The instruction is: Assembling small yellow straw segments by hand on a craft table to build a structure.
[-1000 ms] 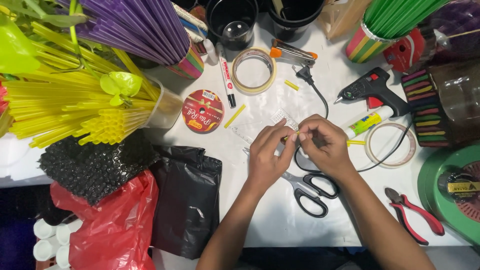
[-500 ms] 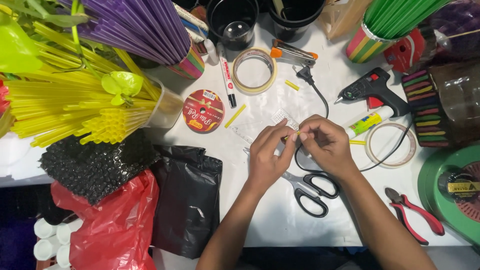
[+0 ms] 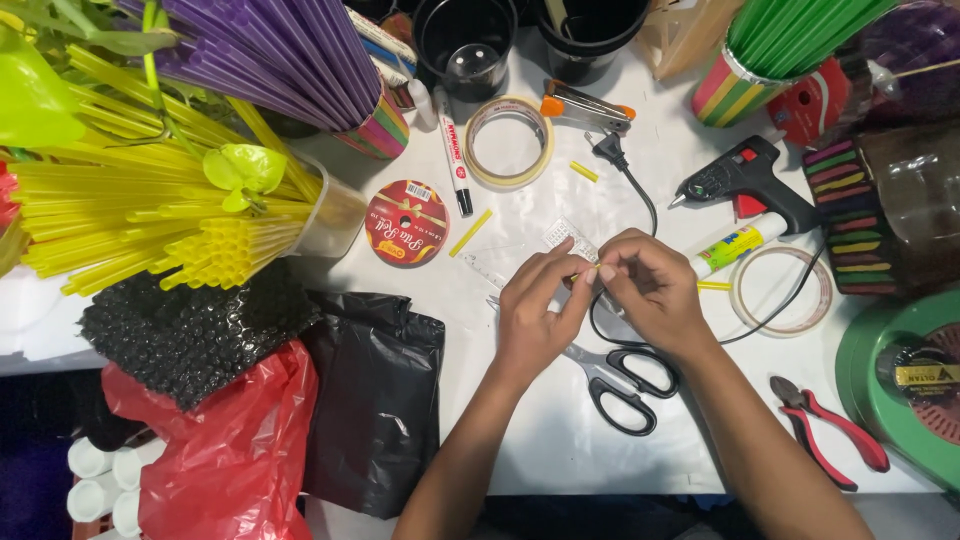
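Both hands, left hand [image 3: 535,320] and right hand [image 3: 655,295], meet mid-table [image 3: 560,440], scissors [image 3: 615,380] under them, glue gun [image 3: 745,180] behind right, tape ring [image 3: 508,142] behind left, pliers [image 3: 830,440] far right, bags [image 3: 375,400] left.

We see yellow straws [image 3: 150,225], purple straws [image 3: 280,50], green straws [image 3: 790,30] in a striped cup [image 3: 735,95], black-handled scissors [image 3: 625,380], red-handled pliers [image 3: 830,430], a red bag [image 3: 215,450]

The scene is viewed from one head-worn camera, aimed steeply down at close range over the white table [image 3: 560,440] (no second view is provided).
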